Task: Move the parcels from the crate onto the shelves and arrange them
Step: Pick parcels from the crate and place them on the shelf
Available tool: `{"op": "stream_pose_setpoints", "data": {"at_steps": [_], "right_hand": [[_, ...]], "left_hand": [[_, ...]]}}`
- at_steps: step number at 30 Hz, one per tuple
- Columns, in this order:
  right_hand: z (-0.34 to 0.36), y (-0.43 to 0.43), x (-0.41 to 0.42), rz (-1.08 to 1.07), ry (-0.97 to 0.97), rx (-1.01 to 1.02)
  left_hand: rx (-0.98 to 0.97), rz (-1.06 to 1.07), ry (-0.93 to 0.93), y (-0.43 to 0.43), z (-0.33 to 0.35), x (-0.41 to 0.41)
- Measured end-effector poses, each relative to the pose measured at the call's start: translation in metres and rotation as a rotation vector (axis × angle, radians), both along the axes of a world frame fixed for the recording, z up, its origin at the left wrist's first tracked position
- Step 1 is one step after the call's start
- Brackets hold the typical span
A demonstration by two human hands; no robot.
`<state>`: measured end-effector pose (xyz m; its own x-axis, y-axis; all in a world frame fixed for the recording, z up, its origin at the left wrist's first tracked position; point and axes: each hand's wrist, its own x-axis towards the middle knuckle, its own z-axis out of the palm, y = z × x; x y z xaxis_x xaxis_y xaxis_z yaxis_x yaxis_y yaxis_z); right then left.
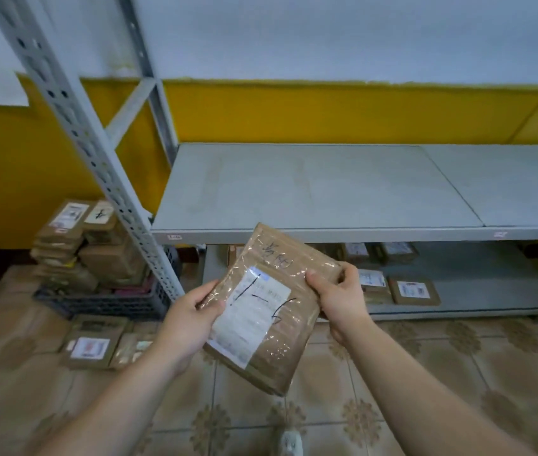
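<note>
Two hands hold a single taped brown parcel (261, 307) in the air in front of the rack. Your left hand (188, 320) clasps its left long edge, thumb on the top face. Your right hand (340, 297) pinches the far right corner, thumb on top. Both are closed on the parcel, and the fingers under it are hidden.

The parcel's long axis runs away from you, its far end tipped up toward the front lip of the upper shelf (327, 189). That shelf lies ahead of and above the grip, so the placing move is judged to be forward and slightly up. The right hand is the nearer to the shelf.

The crate (103, 302), heaped with parcels, stands well apart at lower left, beyond the rack upright (96, 153).

The held parcel covers part of the lower shelf (478, 291). The writing on its white label (251, 311) is illegible, the crate's stack is blurred, and both shelves are cut off at the right.
</note>
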<state>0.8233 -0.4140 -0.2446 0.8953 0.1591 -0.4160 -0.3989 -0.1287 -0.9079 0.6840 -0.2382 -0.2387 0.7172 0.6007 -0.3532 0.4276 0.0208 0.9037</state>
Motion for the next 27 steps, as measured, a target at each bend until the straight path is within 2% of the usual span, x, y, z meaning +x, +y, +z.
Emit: {"op": "stream_pose_setpoints", "data": {"at_steps": [6,9,14,21,27], "right_hand": [[-0.037,-0.001,0.037,0.326,-0.082,-0.38],[-0.061,0.004,0.046,0.393,-0.082,-0.394],[-0.103,0.014,0.058,0.434,-0.09,-0.462],[-0.205,0.042,0.072,0.481,-0.039,-0.548],[-0.371,0.076,0.081,0.457,-0.041,-0.574]], "left_hand": [[0.13,0.09,0.071,0.01,-0.028,0.025],[0.235,0.081,0.096,0.019,-0.043,0.044],[0.32,-0.095,0.202,0.04,-0.088,0.07],[0.394,-0.303,0.314,0.086,-0.205,0.106],[0.429,-0.383,0.335,0.13,-0.362,0.151]]}}
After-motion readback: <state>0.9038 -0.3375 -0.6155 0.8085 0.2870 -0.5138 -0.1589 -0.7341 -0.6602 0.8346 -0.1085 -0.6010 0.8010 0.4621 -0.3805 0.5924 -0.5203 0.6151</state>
